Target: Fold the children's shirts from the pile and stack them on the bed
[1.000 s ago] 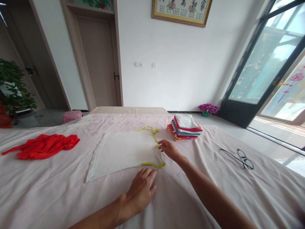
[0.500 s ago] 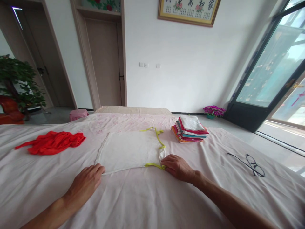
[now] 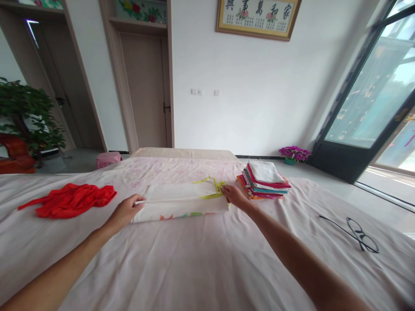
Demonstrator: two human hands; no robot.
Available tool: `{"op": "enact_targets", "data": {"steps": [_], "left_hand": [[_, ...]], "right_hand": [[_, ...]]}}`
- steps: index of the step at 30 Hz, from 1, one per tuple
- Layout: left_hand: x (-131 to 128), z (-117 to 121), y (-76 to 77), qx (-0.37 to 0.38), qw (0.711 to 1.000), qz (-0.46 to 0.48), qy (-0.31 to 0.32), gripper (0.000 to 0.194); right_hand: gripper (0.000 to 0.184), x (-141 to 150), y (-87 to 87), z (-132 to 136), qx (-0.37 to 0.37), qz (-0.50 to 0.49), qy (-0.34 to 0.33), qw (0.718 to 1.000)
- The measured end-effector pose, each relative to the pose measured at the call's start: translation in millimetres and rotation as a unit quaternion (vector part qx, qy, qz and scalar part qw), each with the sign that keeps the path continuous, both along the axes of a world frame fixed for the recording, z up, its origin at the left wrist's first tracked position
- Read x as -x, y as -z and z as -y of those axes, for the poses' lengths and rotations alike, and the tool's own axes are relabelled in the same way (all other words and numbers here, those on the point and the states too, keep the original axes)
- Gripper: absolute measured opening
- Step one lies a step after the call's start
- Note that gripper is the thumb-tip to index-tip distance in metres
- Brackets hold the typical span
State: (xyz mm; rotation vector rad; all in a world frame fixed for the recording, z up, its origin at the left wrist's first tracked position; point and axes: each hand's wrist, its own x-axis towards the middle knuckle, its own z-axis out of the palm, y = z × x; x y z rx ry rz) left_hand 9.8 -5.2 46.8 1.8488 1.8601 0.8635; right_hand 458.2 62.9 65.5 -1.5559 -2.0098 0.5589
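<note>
A white garment with yellow-green trim (image 3: 181, 201) lies folded in half on the pale pink bed sheet (image 3: 201, 259), with coloured print showing along its near edge. My left hand (image 3: 125, 211) pinches the cloth's left end. My right hand (image 3: 234, 195) pinches its right end by the yellow-green trim. Both arms reach forward across the bed.
A stack of folded colourful cloths (image 3: 264, 180) sits just right of my right hand. A crumpled red garment (image 3: 73, 199) lies at the left. Black glasses (image 3: 358, 233) rest at the right. Beyond the bed are a pink stool (image 3: 108, 159), a potted plant (image 3: 27, 114) and purple flowers (image 3: 294, 153).
Both hands took the garment's near edge and carried it away from me, so it now lies folded in half. The head view shifted slightly.
</note>
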Motion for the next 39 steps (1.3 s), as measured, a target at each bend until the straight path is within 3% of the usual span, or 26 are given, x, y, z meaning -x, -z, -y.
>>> {"op": "enact_targets", "data": {"steps": [5,11,15,18,20,22,28,32,36,39], "left_hand": [[-6,-48,15.3,-0.009,0.997,-0.033,-0.067,0.033],[-7,-71,29.1,-0.004,0.992,-0.063,-0.109,0.031],[-9,-50,20.1,-0.073,0.989,-0.101,-0.086,0.036],[-7,-21,11.0,-0.135,0.978,-0.157,0.034,0.033],[-4,-5,7.2,-0.132,0.965,-0.198,0.111,0.031],[-4,4,5.4,-0.118,0.953,-0.238,0.144,0.035],[-8,15,2.9,-0.119,0.926,-0.332,0.133,0.032],[-3,43,2.6,-0.125,0.913,-0.355,0.154,0.033],[-5,68,-1.9,-0.078,0.931,-0.331,0.135,0.032],[-26,67,-7.2,-0.059,0.950,-0.274,0.136,0.031]], "right_hand": [[0.029,9,16.9,-45,-0.002,0.011,0.045,0.999],[0.029,12,26.2,-52,-0.016,0.050,0.074,0.996],[0.031,5,20.7,-25,-0.054,0.073,0.079,0.993],[0.036,-3,17.9,6,-0.132,0.127,-0.041,0.982],[0.045,-6,18.7,22,-0.175,0.181,-0.133,0.959],[0.046,-4,20.6,30,-0.183,0.227,-0.179,0.940],[0.037,5,20.1,27,-0.188,0.274,-0.156,0.930],[0.042,-8,17.1,48,-0.193,0.253,-0.173,0.932],[0.052,-18,10.0,73,-0.153,0.216,-0.191,0.945],[0.055,-5,1.6,80,-0.138,0.175,-0.174,0.959]]}}
